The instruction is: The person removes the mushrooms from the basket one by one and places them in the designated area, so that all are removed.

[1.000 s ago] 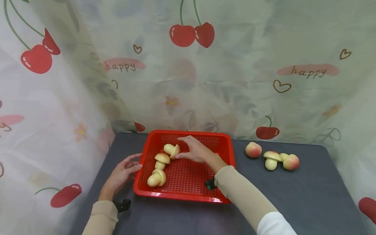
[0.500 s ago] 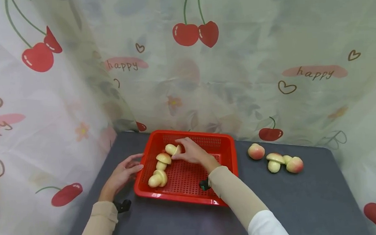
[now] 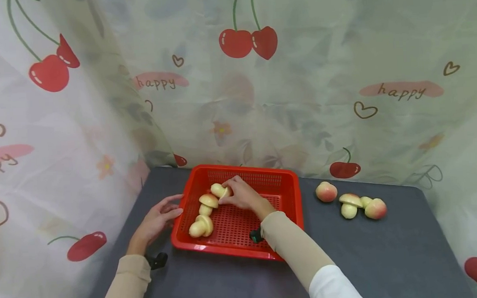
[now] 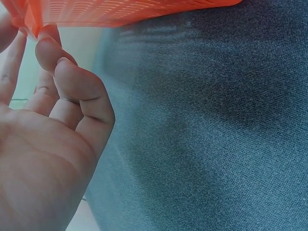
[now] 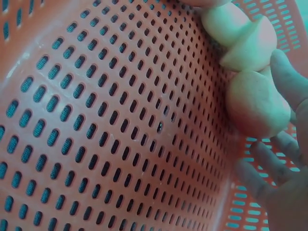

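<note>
In the head view my right hand (image 3: 247,196) pinches a toy mushroom (image 3: 217,190) at the back left inside the red plastic basket (image 3: 228,251). The right wrist view has the thumb against this mushroom's cap (image 5: 255,103), with the other fingers reaching behind it. Two more mushrooms lie along the basket's left side: one with an orange cap (image 3: 208,201) and a pale one (image 3: 201,226) near the front. My left hand (image 3: 156,221) grips the basket's left rim; the left wrist view has its fingers (image 4: 79,79) at the red edge.
Right of the basket on the dark table (image 3: 364,255) lie a round pink-and-yellow piece (image 3: 326,192), a mushroom (image 3: 349,207) and another pink-capped piece (image 3: 375,208) beside it. A printed curtain (image 3: 286,118) hangs behind the table and at both sides.
My right hand has moved slightly left and its thumb and fingers have closed on the rear mushroom. The left hand stays at the basket rim. The head view has shifted slightly.
</note>
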`<state>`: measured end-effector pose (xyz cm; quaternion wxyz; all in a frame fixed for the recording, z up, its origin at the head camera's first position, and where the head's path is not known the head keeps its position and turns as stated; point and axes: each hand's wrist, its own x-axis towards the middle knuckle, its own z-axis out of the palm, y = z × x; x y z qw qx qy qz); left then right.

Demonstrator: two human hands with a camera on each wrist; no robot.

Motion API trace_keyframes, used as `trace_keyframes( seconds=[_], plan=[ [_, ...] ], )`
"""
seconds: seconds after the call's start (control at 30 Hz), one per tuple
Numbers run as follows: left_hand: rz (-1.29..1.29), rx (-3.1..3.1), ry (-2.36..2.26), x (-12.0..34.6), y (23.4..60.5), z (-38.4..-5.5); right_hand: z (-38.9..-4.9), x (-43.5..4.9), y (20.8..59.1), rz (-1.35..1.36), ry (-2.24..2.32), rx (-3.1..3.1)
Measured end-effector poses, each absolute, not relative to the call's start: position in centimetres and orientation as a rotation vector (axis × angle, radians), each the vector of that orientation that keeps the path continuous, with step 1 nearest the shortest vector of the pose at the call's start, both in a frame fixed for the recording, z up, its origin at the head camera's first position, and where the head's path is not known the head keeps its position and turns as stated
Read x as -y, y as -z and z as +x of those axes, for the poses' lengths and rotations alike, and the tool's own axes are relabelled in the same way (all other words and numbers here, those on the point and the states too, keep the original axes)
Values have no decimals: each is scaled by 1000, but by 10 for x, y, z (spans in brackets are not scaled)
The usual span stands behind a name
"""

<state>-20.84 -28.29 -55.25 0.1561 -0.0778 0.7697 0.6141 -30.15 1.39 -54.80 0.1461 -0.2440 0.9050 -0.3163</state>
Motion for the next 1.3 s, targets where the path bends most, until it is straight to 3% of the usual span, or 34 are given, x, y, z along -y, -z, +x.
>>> trace_keyframes(
  seconds=[0.7, 1.3],
  plan=[
    [-203, -2224, -1741, 283, 547, -207, -298, -18, 547, -661, 978, -2629],
    [-200, -2215, -1769, 280, 549, -205, -285, -36, 508, -696, 1141, -2576]
  ],
)
